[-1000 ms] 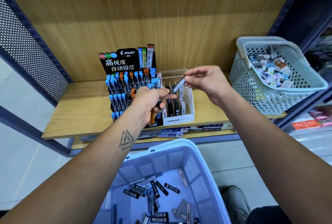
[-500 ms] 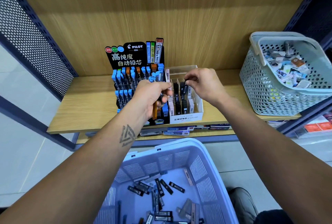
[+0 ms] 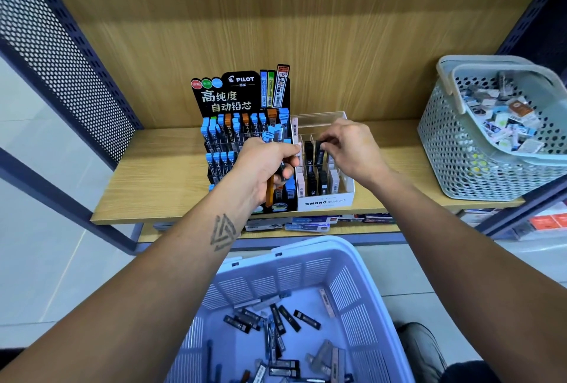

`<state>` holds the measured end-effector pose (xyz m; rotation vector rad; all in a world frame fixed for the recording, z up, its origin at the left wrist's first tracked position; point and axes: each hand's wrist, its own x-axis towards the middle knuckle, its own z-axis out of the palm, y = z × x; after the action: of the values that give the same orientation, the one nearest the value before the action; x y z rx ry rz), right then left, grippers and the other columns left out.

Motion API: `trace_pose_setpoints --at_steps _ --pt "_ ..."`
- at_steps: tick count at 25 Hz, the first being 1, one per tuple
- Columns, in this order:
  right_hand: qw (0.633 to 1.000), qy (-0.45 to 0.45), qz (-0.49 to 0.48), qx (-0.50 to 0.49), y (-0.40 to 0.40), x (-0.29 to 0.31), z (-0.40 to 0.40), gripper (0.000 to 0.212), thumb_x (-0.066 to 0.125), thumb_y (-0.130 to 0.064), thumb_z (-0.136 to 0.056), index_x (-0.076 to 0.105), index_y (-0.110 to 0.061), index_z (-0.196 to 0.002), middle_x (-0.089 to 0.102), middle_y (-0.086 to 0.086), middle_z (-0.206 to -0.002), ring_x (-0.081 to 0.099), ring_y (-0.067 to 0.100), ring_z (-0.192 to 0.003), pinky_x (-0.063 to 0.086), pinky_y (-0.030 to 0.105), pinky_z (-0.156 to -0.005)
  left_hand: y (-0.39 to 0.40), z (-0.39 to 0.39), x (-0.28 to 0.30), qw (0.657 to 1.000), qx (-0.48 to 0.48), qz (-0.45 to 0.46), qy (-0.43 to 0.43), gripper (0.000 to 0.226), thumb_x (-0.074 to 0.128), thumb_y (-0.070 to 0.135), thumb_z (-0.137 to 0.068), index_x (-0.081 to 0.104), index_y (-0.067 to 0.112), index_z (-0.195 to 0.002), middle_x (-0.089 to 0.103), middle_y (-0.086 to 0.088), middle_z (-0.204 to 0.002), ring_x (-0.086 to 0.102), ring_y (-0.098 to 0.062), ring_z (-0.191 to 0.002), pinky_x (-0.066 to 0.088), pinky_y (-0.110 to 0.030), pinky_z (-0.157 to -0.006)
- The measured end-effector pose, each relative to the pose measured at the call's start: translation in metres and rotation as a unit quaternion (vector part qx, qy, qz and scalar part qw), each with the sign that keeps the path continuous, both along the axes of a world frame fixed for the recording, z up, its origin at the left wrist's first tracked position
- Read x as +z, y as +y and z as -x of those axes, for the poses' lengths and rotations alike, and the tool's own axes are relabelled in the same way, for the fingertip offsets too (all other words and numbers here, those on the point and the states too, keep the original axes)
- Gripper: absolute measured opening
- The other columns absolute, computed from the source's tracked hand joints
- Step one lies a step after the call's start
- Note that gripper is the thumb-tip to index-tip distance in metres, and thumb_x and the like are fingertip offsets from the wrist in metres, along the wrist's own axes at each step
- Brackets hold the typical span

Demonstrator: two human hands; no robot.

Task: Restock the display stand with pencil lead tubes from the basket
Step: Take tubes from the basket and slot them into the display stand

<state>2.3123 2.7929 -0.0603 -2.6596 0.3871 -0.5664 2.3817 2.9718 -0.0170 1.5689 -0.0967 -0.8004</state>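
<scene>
A black Pilot display stand (image 3: 242, 97) with rows of blue and orange lead tubes stands on the wooden shelf (image 3: 159, 180). Beside it on the right is a white Mono box (image 3: 325, 203) with clear dividers and black tubes. My left hand (image 3: 264, 164) is fisted around a bundle of lead tubes, an orange one (image 3: 270, 195) sticking down and blue caps on top, in front of the stand. My right hand (image 3: 352, 146) pinches a black tube (image 3: 319, 152) standing in a rear slot of the Mono box. The lavender basket (image 3: 294, 269) below holds several loose tubes.
A grey-green perforated basket (image 3: 460, 152) full of small packets sits at the shelf's right end. Dark perforated metal panels (image 3: 55, 54) flank the shelf. Flat packs (image 3: 310, 224) lie on the lower shelf. My shoe (image 3: 420, 349) shows on the floor tiles.
My right hand carried a dark tube from mid-air down into the Mono box and now holds it in a rear slot. My left hand kept its bundle in place.
</scene>
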Motion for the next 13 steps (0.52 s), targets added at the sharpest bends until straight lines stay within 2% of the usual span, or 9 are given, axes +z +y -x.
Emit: trace_pose_setpoints --at_steps 6,13 --pt "0.999 0.009 0.031 0.016 -0.003 0.003 0.002 0.015 0.070 -0.007 -0.091 0.076 -0.008 -0.104 0.069 0.003 -0.099 0.066 0.022 -0.090 0.056 0.035 -0.087 0.001 -0.001 0.000 1.000 0.001 0.001 0.001 0.009 0.066 0.001 -0.092 0.060 -0.006 -0.089 0.061 -0.009 -0.059 0.041 -0.013 -0.040 0.023 -0.019 -0.036" --pt "1.000 0.024 0.013 0.010 0.003 -0.009 0.004 0.016 0.072 -0.008 -0.089 0.076 -0.009 -0.105 0.071 0.003 -0.103 0.067 0.019 -0.091 0.056 0.032 -0.090 0.002 -0.001 -0.002 1.000 -0.004 0.001 -0.004 0.010 0.066 0.001 -0.091 0.061 -0.008 -0.092 0.061 -0.009 -0.059 0.041 -0.014 -0.040 0.024 -0.020 -0.035"
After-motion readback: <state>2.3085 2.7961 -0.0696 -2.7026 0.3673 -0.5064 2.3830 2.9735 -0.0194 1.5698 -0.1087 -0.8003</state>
